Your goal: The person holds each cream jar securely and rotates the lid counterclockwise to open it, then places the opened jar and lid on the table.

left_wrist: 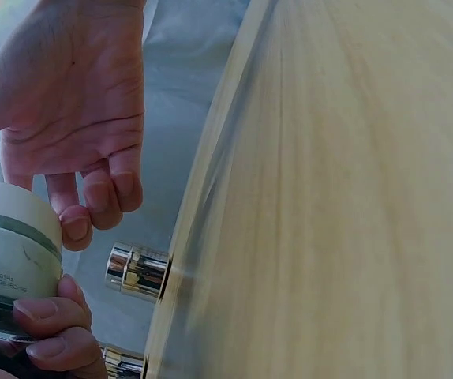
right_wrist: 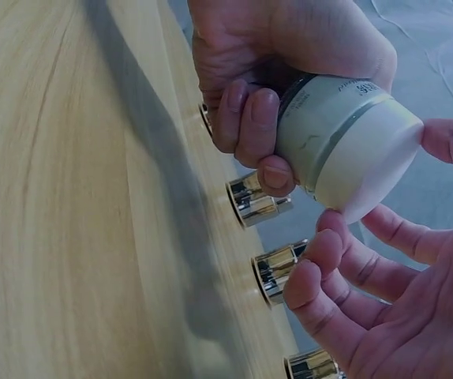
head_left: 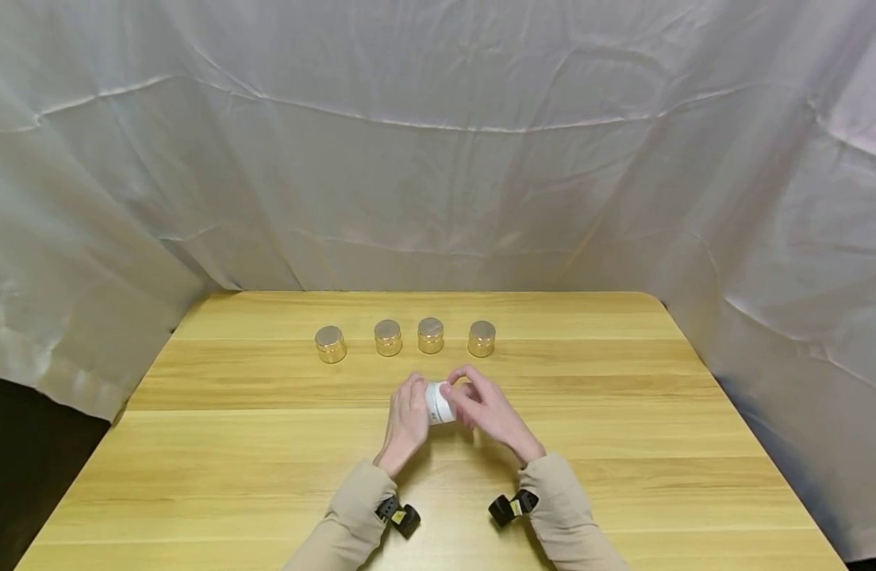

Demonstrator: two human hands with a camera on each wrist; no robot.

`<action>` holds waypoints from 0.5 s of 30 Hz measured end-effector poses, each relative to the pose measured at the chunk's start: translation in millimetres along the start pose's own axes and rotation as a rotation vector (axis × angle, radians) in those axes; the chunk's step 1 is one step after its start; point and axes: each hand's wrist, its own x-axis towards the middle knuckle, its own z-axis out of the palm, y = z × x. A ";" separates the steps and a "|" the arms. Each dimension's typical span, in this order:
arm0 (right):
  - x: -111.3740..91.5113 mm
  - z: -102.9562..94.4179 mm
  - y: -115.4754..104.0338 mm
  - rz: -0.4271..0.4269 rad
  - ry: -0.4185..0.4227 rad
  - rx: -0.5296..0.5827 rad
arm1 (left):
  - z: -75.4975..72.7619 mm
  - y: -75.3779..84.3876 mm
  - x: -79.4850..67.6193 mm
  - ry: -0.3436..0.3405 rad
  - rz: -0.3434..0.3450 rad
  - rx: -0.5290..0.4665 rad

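A pale cosmetic jar (right_wrist: 317, 126) with a white lid (right_wrist: 372, 162) is held tilted over the table. My left hand (head_left: 408, 416) grips the jar's body, its fingers wrapped round the side in the right wrist view. From the other side my right hand (head_left: 486, 408) reaches to the lid. Thumb and fingertips (right_wrist: 333, 225) of that hand meet the lid's edge on opposite sides, while the palm stays apart from it. Small print shows on the jar (left_wrist: 13, 260) in the left wrist view.
Several small gold jars with flat tops stand in a row beyond the hands, among them a leftmost gold jar (head_left: 331, 345) and a rightmost gold jar (head_left: 482, 339). Under everything lies a wooden table (head_left: 624, 420). Behind it hangs a grey-white curtain (head_left: 438, 182).
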 end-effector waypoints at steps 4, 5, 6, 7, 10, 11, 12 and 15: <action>-0.2 -0.8 1.7 -0.023 -0.006 0.004 | 0.0 -1.0 0.5 -0.006 -0.004 -0.005; -0.2 -1.0 2.3 -0.029 -0.008 0.005 | -0.1 -1.0 0.5 -0.008 -0.004 -0.006; -0.2 -1.3 2.7 -0.036 -0.011 0.007 | -0.1 -1.2 0.5 -0.010 -0.004 -0.004; -0.2 -1.4 2.9 -0.041 -0.012 0.005 | -0.1 -1.2 0.4 -0.013 -0.004 -0.003; -0.3 -2.1 3.1 -0.053 -0.020 0.001 | -0.2 -1.3 -0.1 -0.017 -0.006 0.000; -0.2 -2.3 3.2 -0.057 -0.023 0.000 | -0.2 -1.2 -0.2 -0.016 -0.005 0.001; -0.3 -2.6 3.1 -0.061 -0.026 0.001 | -0.1 -1.2 -0.2 -0.014 -0.004 0.003; -0.3 -3.4 3.3 -0.072 -0.032 -0.003 | 0.1 -1.3 0.0 -0.006 0.000 0.006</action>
